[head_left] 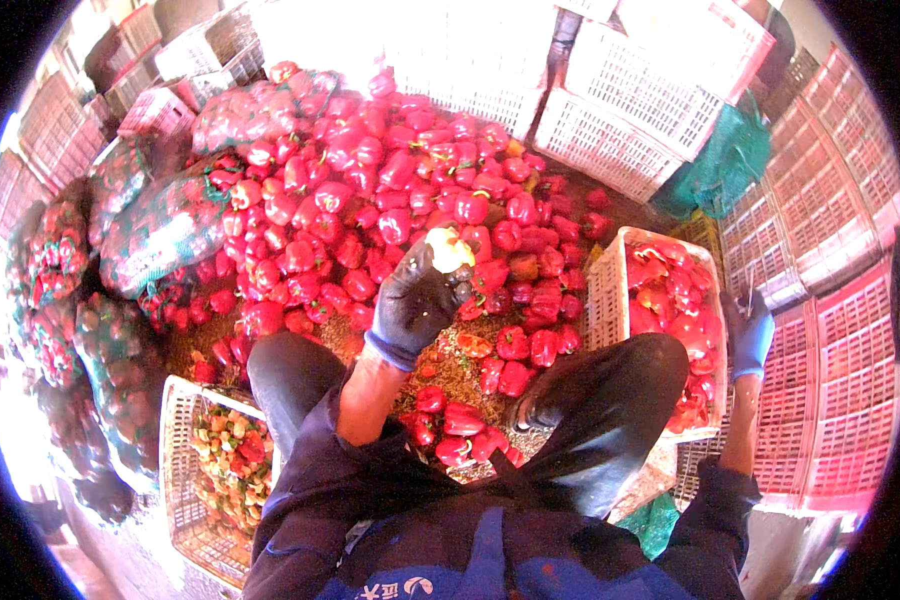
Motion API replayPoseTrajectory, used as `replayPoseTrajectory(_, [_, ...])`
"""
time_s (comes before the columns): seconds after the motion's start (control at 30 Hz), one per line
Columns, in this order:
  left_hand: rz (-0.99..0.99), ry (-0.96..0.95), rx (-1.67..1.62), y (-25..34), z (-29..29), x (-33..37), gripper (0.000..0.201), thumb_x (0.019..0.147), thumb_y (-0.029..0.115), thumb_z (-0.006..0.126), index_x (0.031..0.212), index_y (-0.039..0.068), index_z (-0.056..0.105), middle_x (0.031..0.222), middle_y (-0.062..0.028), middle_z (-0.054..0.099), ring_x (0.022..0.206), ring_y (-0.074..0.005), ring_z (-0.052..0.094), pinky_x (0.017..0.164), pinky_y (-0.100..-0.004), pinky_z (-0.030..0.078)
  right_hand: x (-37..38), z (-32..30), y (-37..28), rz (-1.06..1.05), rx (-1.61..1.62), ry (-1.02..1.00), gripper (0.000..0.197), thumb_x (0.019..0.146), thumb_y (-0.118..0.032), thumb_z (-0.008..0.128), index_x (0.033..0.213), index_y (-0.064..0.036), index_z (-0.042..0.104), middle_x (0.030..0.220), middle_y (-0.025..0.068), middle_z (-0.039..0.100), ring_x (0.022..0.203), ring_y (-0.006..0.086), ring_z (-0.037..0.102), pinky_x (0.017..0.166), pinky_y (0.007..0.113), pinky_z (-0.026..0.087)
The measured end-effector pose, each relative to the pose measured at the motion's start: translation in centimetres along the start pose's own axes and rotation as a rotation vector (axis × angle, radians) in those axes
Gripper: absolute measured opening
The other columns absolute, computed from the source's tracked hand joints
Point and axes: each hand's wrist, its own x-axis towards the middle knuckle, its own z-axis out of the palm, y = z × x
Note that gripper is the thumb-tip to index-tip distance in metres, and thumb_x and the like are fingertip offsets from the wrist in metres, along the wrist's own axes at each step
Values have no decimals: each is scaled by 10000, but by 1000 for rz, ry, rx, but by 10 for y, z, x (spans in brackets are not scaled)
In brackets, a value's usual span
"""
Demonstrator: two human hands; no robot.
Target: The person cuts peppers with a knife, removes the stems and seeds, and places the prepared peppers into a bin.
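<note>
My left hand (413, 308), in a dark grey glove with a blue cuff, is raised over the pepper pile. Its fingers close on a pale yellow-white pepper core (451, 250), washed out by glare. At the far right, my right hand (748, 335), gloved the same way, is closed beside a crate (610, 300) of cut red pepper pieces (667, 300). A thin blade-like tool (751, 298) sticks up from its fingers; its handle is hidden. Whole red bell peppers (370, 180) lie heaped in front of me, with a few (462, 419) between my legs.
Left of my knee stands a crate (175, 450) of pepper cores and stem ends. Full green mesh sacks (160, 235) lean at the left. Stacked crates (620, 110) line the back, and more pink-red crates (845, 380) rise at the right. A green net (725, 165) hangs nearby.
</note>
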Motion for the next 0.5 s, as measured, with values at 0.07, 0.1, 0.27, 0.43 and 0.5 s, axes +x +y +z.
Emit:
replayPoseTrajectory(0.07, [2,-38,123,-6,23,3,581,973,249,693,1487,87,475,1430,-157,586,1182,-303,649,960,-450,573,10,3,-5,-23,484,17,399,955,-270,734,1203,39,684,1010,137,741,845,219,704,768,326,563])
replayPoseTrajectory(0.1, [72,-26,214,-5,33,-3,599,935,204,733,1468,78,492,1488,-157,538,1241,-314,624,1003,-461,557,5,5,-59,68,808,-89,342,975,-225,709,1201,32,686,1015,119,741,846,192,708,743,305,567])
replayPoseTrajectory(0.27, [140,-134,350,-23,59,-6,536,843,72,735,1357,59,585,1532,-150,497,1317,-320,577,1090,-483,501,-50,25,-227,80,1298,-676,328,988,-237,705,1234,-23,668,973,80,732,797,144,707,614,267,554])
replayPoseTrajectory(0.43, [209,-107,379,-15,69,-30,606,832,-34,679,1418,28,537,1527,-142,499,1370,-273,523,1108,-432,476,-88,65,-298,-19,1248,-893,317,974,-254,731,1205,-47,666,852,7,676,683,68,650,465,203,441])
replayPoseTrajectory(0.5, [232,-58,626,-9,70,-37,647,869,0,709,1472,25,479,1533,-133,489,1359,-259,526,1091,-408,488,-93,85,-300,29,1335,-952,332,955,-238,752,1207,-44,658,858,14,685,660,64,633,464,202,435])
